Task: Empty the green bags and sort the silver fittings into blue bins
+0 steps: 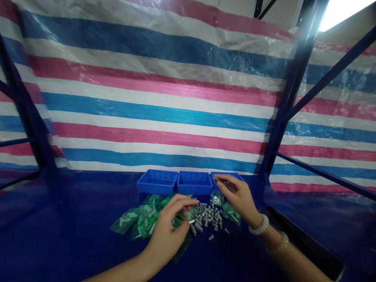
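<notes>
My left hand (173, 223) hovers at the left edge of a pile of small grey metal parts (207, 215), fingers curved and apart, with nothing visible between them. Green-tinted plastic bags (145, 219) with pale pieces inside lie left of it and partly under it. My right hand (236, 192) is raised by the front of the right blue bin (227, 175), its thumb and forefinger pinched on a small metal part (216, 178). A clear bag of small parts (217, 198) and another green bag (232, 213) lie below that hand.
Two more blue bins, the left (158, 182) and the middle (194, 183), stand along the back of the blue table (82, 235). A long black object (302, 243) lies at the right, beside my right forearm. Blue metal posts and striped sheeting rise behind.
</notes>
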A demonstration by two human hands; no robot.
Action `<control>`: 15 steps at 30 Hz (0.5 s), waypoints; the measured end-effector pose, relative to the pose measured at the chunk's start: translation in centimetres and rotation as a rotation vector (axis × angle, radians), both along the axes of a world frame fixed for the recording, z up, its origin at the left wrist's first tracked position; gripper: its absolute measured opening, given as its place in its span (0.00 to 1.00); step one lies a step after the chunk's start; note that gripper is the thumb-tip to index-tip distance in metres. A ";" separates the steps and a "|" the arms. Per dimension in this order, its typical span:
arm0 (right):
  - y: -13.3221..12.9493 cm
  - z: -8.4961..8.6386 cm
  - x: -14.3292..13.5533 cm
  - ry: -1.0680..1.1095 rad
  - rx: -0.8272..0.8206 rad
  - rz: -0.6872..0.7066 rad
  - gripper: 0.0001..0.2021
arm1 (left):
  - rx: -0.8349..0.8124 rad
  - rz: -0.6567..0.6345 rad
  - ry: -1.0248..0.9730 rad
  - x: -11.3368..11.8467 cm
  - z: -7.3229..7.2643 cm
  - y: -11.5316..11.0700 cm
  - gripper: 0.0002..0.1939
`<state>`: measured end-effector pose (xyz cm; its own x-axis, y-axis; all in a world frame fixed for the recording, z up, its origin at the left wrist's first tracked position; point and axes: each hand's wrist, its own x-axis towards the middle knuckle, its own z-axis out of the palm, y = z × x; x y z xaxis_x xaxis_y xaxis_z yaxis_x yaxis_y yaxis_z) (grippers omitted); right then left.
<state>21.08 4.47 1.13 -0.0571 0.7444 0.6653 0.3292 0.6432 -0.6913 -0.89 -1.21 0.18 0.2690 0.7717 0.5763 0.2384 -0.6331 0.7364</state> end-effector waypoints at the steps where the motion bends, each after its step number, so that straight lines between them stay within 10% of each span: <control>1: 1.0 0.1 1.1 -0.084 0.063 -0.118 0.12 | -0.004 0.004 -0.002 0.0 -0.1 0.1 0.22; 6: 4.9 -0.8 5.0 -0.372 0.076 -0.416 0.14 | -0.007 0.006 -0.028 0.1 -0.1 0.2 0.18; 15: 2.4 -3.2 -1.3 -0.717 -0.026 -0.031 0.08 | -0.004 0.016 -0.049 0.3 0.1 0.1 0.17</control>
<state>19.83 6.87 -2.08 -0.4522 0.7680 0.4536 0.7257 0.6124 -0.3135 -0.61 -1.07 0.24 0.2284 0.7778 0.5856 0.2123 -0.6268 0.7497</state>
